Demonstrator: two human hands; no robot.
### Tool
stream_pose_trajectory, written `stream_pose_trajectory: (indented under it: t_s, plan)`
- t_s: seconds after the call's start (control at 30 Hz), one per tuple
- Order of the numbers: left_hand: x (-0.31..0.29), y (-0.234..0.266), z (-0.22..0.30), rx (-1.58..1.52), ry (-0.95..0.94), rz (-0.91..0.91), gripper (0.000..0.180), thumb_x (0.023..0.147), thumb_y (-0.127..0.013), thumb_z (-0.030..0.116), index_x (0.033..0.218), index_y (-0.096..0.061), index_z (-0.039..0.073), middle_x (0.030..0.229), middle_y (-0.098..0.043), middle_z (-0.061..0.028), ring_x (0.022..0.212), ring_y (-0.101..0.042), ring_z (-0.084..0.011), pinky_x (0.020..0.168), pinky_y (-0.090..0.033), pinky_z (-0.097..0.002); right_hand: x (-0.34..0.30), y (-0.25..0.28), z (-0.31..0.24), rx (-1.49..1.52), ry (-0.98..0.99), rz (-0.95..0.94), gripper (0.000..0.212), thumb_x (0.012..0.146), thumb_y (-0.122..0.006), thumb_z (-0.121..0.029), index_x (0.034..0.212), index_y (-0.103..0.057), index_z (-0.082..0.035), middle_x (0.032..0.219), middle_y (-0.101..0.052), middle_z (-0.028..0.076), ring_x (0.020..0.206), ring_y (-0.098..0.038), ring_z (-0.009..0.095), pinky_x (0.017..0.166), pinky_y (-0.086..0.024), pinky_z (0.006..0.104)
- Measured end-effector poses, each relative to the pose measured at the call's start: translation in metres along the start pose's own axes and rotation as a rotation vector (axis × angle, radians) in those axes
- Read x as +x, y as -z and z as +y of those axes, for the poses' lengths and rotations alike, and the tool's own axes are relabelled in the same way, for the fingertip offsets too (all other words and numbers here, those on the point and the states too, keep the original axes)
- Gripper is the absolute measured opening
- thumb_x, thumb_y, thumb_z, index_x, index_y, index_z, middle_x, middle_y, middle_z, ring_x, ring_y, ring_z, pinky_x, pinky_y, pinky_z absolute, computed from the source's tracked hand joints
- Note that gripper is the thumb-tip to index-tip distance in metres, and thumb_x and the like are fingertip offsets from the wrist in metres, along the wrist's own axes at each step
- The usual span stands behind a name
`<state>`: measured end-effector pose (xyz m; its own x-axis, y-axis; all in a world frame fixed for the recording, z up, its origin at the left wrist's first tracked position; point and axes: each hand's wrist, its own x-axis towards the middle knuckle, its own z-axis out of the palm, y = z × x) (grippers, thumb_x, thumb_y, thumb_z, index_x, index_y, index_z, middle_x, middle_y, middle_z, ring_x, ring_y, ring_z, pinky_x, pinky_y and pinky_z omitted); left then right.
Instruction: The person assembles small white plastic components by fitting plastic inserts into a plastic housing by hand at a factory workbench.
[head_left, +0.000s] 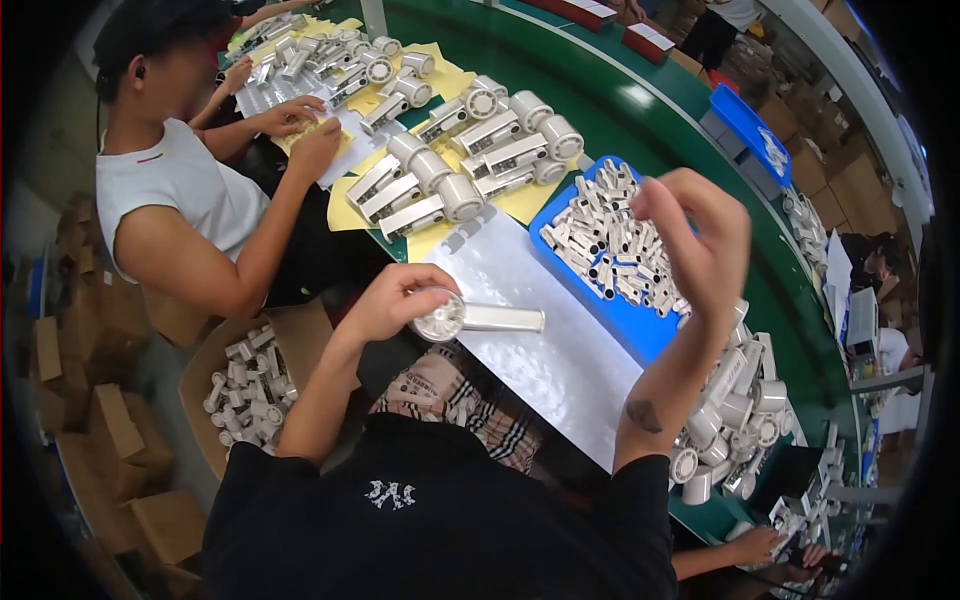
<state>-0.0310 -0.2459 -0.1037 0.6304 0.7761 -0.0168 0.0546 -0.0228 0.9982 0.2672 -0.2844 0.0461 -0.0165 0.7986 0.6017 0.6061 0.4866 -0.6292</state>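
White fan (474, 317): in the left hand (385, 308), its round head (438, 318) within the fingers, its handle (508, 319) reaching out to their right.
Plastic shell: likely light and stiff, smooth enough to slip a little in dry fingers; the spoked face looks like the fragile part and would probably not take a hard squeeze.
Head rim: the left fingers and thumb grip it here, a sound hold by the look of it; the bare handle, right of those fingers, offers a second place to grasp.
Handle: its free end points right, away from the left fingers; the long axis runs nearly level from left to right, and the spoked face is turned up.
Right hand (706, 232): raised, fingers bent in toward the thumb; whether anything small sits between them, I cannot tell.
Blue tray (645, 338): below and left of the right fingers, heaped with small white parts (608, 235).
Sheet (550, 375): on the green desk (630, 125), right of the left fingers, under the handle; contact cannot be told.
Other fans: one group (455, 195) beyond the left fingers, another pile (735, 405) nearer the body than the right fingers.
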Motion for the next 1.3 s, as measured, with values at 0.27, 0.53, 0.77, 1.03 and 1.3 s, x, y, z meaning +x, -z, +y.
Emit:
stream_pose_trajectory:
  t_s: [0.27,0.53,0.77,1.03,1.3]
  plan:
    - [0.059,-0.031,-0.030,0.226,-0.149,-0.237,0.028,0.082,-0.069,0.027,0.099,-0.069,0.004,0.093,-0.069,-0.0088,0.089,-0.063,-0.0170,0.083,-0.047,-0.0286,-0.066,-0.031,0.163,-0.626,-0.553,-0.453,0.035,0.081,-0.068,-0.036,0.083,-0.065,-0.001,0.076,-0.066,0.017,0.072,-0.064,0.033,0.065,-0.049,0.0420]
    - [0.091,-0.041,-0.029,0.352,-0.104,-0.357,0.045,0.070,-0.078,0.036,0.104,-0.069,0.006,0.097,-0.069,-0.0099,0.092,-0.064,-0.0201,0.084,-0.049,-0.0308,-0.090,-0.046,0.156,-0.632,-0.629,-0.400,0.031,0.074,-0.072,-0.029,0.078,-0.063,0.000,0.076,-0.066,0.019,0.074,-0.065,0.034,0.068,-0.050,0.0414]
    - [0.084,-0.037,-0.035,0.400,-0.479,-0.340,0.047,0.062,-0.078,0.006,0.106,-0.063,0.009,0.120,-0.058,-0.0098,0.118,-0.050,-0.0293,0.103,-0.038,-0.0372,-0.087,-0.049,0.090,-0.162,-0.683,-0.095,0.019,0.084,-0.068,-0.017,0.094,-0.069,-0.002,0.073,-0.065,0.010,0.062,-0.060,0.018,0.056,-0.046,0.0313]
    - [0.090,-0.057,-0.050,0.369,-0.606,-0.289,0.038,0.063,-0.082,0.009,0.093,-0.059,0.008,0.110,-0.057,-0.0089,0.106,-0.052,-0.0275,0.091,-0.043,-0.0381,-0.147,-0.057,0.075,0.296,-0.678,0.089,0.027,0.094,-0.056,-0.009,0.118,-0.065,-0.003,0.077,-0.049,0.000,0.055,-0.045,0.005,0.050,-0.037,0.0194]
    - [0.111,-0.068,-0.039,0.565,-0.568,-0.293,0.046,0.062,-0.081,0.017,0.103,-0.060,0.011,0.103,-0.059,-0.0043,0.102,-0.053,-0.0256,0.088,-0.043,-0.0373,-0.169,-0.075,0.077,-0.090,-0.415,0.030,0.032,0.087,-0.062,-0.001,0.119,-0.064,-0.003,0.089,-0.056,0.005,0.076,-0.052,0.011,0.062,-0.043,0.0229]
